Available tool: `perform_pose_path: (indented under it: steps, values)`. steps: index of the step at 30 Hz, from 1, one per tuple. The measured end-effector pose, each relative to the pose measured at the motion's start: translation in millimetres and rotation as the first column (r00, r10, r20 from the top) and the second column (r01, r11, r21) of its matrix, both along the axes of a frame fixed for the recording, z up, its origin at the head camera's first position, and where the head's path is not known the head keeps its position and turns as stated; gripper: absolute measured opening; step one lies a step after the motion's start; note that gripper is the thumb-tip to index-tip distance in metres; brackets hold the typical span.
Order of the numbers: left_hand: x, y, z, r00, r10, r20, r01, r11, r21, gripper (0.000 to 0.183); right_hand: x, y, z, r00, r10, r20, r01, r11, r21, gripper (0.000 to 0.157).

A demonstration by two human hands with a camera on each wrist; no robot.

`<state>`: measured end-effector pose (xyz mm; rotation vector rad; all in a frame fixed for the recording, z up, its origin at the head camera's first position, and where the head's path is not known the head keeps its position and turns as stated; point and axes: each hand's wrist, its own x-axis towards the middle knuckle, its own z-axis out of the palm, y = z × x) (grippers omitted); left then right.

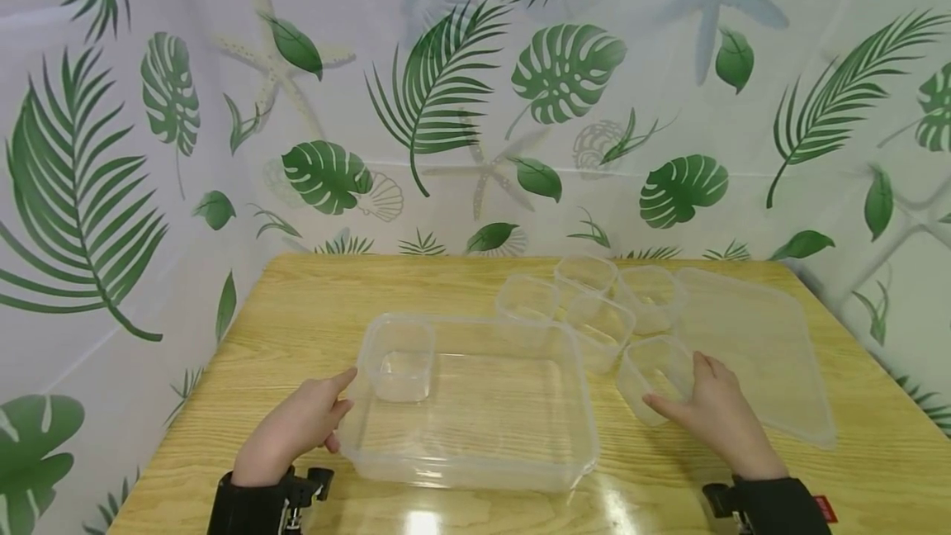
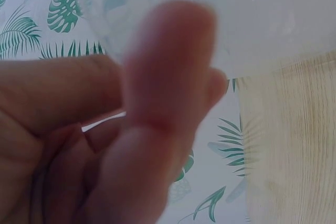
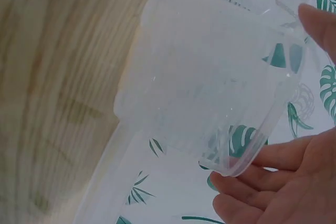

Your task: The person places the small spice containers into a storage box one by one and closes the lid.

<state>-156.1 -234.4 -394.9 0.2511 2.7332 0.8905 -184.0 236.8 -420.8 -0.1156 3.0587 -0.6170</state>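
A large clear plastic container (image 1: 475, 469) lies open-topped on the table. Inside its far left corner stands a small clear container (image 1: 404, 382). My left hand (image 1: 300, 419) is at the large container's left wall, forefinger extended towards it and fingertips right at the side. The left wrist view shows the blurred fingers (image 2: 168, 72) close below the clear plastic. On the right, my right hand (image 1: 721, 415) holds another small clear container (image 1: 646, 378), thumb across its near side and fingers round its right side. From the right wrist, the fingers (image 3: 273, 182) show behind the small container's rim.
Several more small clear containers (image 1: 600, 327) cluster behind the large one, towards the right. A flat translucent lid (image 1: 765, 345) lies on the right of the wooden table (image 1: 297, 295). A leaf-patterned sheet (image 1: 461, 213) hangs behind the table.
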Motion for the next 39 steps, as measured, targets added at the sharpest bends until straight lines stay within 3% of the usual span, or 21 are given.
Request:
perform_pose_path:
  steps: [18,29,39]
  values:
    - [-2.3,-1.7,-1.4,1.000,-0.010,0.029,0.010,1.000,0.001,0.049,-2.7,-0.2,-9.4,0.994,-0.099,0.050,0.100,0.995,-0.015,0.115]
    - [-1.5,0.5,-1.4,1.000,0.007,0.010,-0.007,1.000,0.001,0.048,-1.5,-0.1,-10.9,0.991,-0.122,0.048,0.124,0.992,-0.027,0.113]
    - [-2.5,0.3,-1.0,1.000,0.010,0.023,-0.010,1.000,0.001,0.049,-1.9,2.4,-11.4,0.985,-0.111,0.134,0.127,0.984,-0.122,0.114]
